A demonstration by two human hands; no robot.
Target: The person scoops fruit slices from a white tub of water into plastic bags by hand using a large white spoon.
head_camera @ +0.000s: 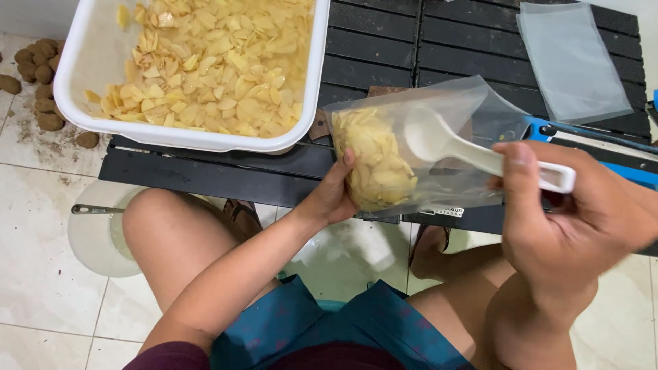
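Observation:
My left hand grips a clear plastic bag from below; its bottom is filled with pale yellow slices. My right hand holds the handle of a white plastic scoop, whose bowl is inside the bag's mouth. A white rectangular tub of the same slices in liquid sits on the black slatted table at the upper left.
An empty clear bag lies on the table at the upper right. A blue device edge shows at the right. Brown round lumps lie on the tiled floor at left. A white lidded pot stands beside my left knee.

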